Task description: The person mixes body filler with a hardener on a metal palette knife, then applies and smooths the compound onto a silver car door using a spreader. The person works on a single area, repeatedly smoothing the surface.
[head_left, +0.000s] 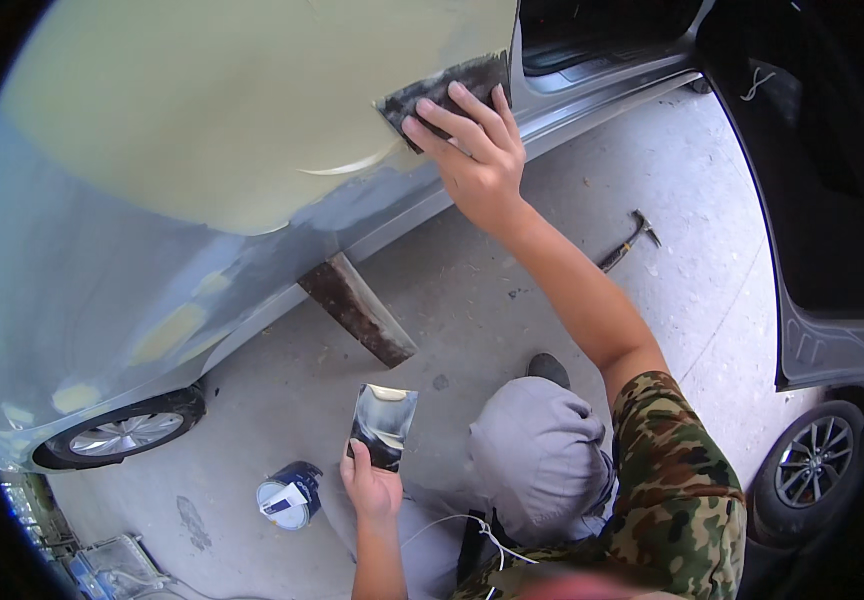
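In the head view, a grey, speckled concrete floor (697, 190) is spread beneath a silver car body (62, 240), and a broad patch of its side is covered with a pale yellow coating (252, 90). A dark flat spreader (479, 76) is laid against this patch at its right end, beside the door opening. It is held by the right hand (484, 170), whose fingers are fanned over its back, presumably so that pressure is shared along the edge. A raised ridge of paste (352, 163) is seen just left of it.

A small rectangular plate (388, 425) is gripped at its lower end by the left hand (374, 492); its smeared face is left uncovered, probably so that the paste on it can be reached. A dark can (300, 480) is stood on the floor near that hand, likely for easy access. A hammer (634, 242) is left well apart, beyond the right forearm.
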A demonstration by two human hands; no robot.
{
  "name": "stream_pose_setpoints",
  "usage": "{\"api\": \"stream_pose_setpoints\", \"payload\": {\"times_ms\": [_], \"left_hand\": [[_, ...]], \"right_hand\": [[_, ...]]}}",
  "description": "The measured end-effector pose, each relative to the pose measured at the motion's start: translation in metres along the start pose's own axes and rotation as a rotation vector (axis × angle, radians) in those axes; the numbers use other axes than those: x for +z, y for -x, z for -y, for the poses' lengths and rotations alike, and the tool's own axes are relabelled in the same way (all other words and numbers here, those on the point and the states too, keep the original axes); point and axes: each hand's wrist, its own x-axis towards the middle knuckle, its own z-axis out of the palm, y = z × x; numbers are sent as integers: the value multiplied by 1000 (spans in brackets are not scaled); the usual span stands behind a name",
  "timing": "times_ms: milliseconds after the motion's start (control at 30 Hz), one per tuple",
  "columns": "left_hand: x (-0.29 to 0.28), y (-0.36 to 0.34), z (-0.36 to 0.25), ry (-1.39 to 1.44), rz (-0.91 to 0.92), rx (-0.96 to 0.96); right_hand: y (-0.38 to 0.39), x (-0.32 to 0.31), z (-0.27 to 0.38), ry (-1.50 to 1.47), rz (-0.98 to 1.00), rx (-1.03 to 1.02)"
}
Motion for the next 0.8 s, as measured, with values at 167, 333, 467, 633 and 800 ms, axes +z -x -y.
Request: {"api": "stream_pose_setpoints", "payload": {"times_ms": [167, 333, 467, 633, 800], "left_hand": [[0, 3, -2, 17, 77, 19], [1, 8, -7, 46, 101, 37], [2, 11, -7, 53, 76, 27], [1, 13, -4, 77, 102, 37], [-2, 15, -4, 64, 74, 14]], "right_hand": [[20, -13, 5, -10, 62, 75], [1, -51, 20, -33, 21, 78], [-35, -46, 34, -11, -5, 70], [-35, -16, 68, -66, -3, -8], [5, -8, 79, -68, 103, -18]]}}
